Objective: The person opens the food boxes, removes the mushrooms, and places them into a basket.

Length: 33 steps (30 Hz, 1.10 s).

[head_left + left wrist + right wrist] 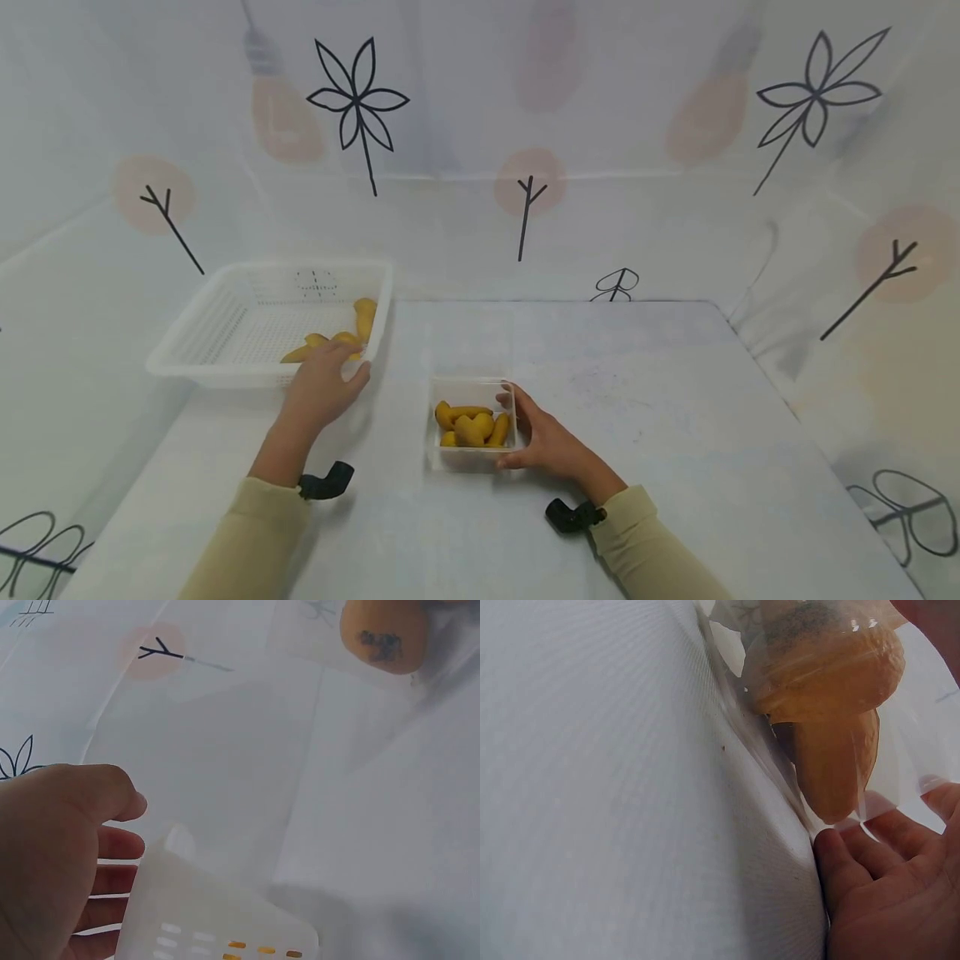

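Observation:
My left hand [324, 385] reaches over the front right corner of a white perforated plastic basket [247, 372], its fingers over yellow, rounded, fruit-like pieces [303, 349] inside. In the left wrist view, the thumb and fingers [120, 844] are beside the basket wall [217, 911], with nothing visible between them. A small clear plastic box [474, 386] holds several similar yellow pieces [470, 432], some elongated, some lumpy. My right hand [551, 442] holds its right side, thumb near the front edge and fingers toward the back. The right wrist view shows fingers [844, 866] against the clear wall.
Both containers rest on a white-covered table [645, 417], the basket at the back left and the box near the middle. Behind stands a pale cloth backdrop [450, 233] with flower and twig drawings. Black wrist devices [327, 482] sit at both cuffs.

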Available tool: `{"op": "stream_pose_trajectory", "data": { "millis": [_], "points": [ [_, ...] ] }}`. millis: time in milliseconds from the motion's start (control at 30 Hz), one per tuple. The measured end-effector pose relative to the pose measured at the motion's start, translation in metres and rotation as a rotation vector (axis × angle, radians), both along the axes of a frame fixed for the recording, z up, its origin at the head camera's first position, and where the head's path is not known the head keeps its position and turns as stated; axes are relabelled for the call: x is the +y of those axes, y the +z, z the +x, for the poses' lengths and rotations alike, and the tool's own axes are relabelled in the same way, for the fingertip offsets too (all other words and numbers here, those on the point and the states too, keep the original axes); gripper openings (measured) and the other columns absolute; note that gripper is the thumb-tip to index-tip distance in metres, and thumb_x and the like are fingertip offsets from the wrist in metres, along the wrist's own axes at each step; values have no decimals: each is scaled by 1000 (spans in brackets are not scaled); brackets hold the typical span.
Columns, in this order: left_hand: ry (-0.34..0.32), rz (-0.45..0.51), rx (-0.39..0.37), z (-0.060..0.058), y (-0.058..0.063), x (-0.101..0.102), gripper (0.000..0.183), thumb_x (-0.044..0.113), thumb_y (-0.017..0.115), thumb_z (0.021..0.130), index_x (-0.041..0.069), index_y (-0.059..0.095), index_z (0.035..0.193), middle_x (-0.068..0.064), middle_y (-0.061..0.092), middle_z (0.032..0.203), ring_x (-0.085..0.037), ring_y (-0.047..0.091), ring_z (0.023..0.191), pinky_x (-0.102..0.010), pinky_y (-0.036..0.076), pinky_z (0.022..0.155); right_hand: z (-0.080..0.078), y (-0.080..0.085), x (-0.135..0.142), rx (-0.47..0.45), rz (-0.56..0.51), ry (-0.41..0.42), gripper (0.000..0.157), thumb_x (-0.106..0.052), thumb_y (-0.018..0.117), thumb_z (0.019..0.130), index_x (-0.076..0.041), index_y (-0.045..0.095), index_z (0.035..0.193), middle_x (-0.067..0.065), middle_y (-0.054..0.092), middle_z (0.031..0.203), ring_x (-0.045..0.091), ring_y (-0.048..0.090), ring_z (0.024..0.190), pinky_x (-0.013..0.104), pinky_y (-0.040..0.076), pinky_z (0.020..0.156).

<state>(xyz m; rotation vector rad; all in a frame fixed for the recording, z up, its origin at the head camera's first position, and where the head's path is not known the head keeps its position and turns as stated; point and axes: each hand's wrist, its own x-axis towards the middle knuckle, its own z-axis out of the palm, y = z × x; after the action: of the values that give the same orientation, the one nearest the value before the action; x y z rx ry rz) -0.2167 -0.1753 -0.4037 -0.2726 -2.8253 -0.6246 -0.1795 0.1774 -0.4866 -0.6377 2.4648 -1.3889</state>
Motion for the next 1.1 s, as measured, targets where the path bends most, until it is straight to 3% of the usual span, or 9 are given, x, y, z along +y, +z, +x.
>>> {"op": "stream_pose_trajectory", "data": {
  "millis": [333, 667, 1100],
  "points": [
    [-115, -15, 104, 13, 2, 27, 34, 29, 64, 91, 7, 66, 118, -13, 62, 124, -32, 56, 118, -50, 49, 99, 0, 1, 0, 2, 1, -2, 118, -34, 87, 70, -24, 8, 156, 3, 36, 153, 24, 31, 145, 47, 28, 117],
    [-192, 19, 33, 30, 7, 52, 33, 33, 66, 90, 14, 66, 118, -6, 64, 125, -26, 58, 119, -47, 50, 99, 0, 1, 0, -8, -2, -2, 117, -35, 86, 71, -23, 8, 156, 3, 36, 153, 27, 32, 145, 49, 28, 117],
    [-293, 84, -57, 44, 2, 69, 36, 31, 72, 86, 18, 66, 120, -1, 64, 125, -23, 59, 119, -45, 50, 100, 0, 0, -1, -10, 4, -8, 117, -36, 86, 70, -23, 8, 156, 3, 36, 153, 27, 32, 145, 49, 28, 117]
  ]
}}
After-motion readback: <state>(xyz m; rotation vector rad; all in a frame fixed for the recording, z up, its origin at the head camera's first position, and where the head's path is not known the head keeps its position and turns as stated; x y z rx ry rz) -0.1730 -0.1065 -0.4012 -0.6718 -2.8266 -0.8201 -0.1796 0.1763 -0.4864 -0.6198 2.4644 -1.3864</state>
